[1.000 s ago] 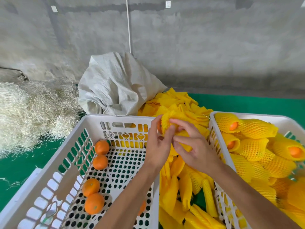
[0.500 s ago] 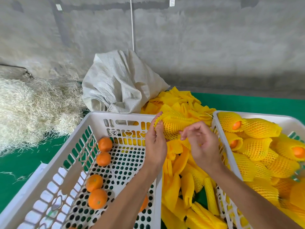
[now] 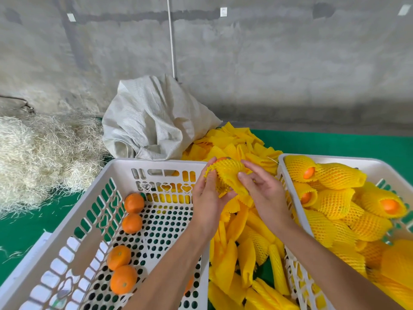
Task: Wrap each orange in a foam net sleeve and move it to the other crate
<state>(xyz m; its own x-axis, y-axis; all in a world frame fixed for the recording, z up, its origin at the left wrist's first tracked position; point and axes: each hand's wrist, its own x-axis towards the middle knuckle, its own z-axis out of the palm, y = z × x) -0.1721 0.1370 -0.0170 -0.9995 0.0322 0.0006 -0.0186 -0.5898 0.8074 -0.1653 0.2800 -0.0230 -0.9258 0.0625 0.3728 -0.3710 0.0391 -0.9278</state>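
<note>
Left hand (image 3: 206, 198): at centre frame, raised above the gap between the two crates; fingers curled round the left side of the foam net sleeve (image 3: 226, 175), thumb under its lower edge.
Right hand (image 3: 263, 193): just at 3 o'clock of the left hand; fingers (image 3: 242, 175) curled onto the sleeve's right side, gripping the net.
Orange in the sleeve (image 3: 221, 158): only a small patch showing at the sleeve's 12 o'clock opening; the rest covered by yellow net, so probably most of the way in.
Left crate (image 3: 125, 173): white, perforated, at 7 o'clock of the hands; four bare oranges along its left side, two at the far end (image 3: 134, 202), (image 3: 131, 223) and two nearer (image 3: 118, 257), (image 3: 123, 279), the nearer pair touching.
Partly hidden orange (image 3: 189, 285): a sliver below the left forearm, in the same crate.
Right crate (image 3: 371, 163): white, at 4 o'clock of the hands, heaped with wrapped oranges (image 3: 335, 175), orange ends peeking from several sleeves.
Loose sleeves (image 3: 243, 249): flat yellow pile between the crates, running on to 12 o'clock behind them.
White sack (image 3: 156, 121): crumpled, at 11 o'clock, against the grey wall (image 3: 290, 63).
Straw heap (image 3: 40, 157): pale, at 9 o'clock, on the green floor covering (image 3: 22, 229).
</note>
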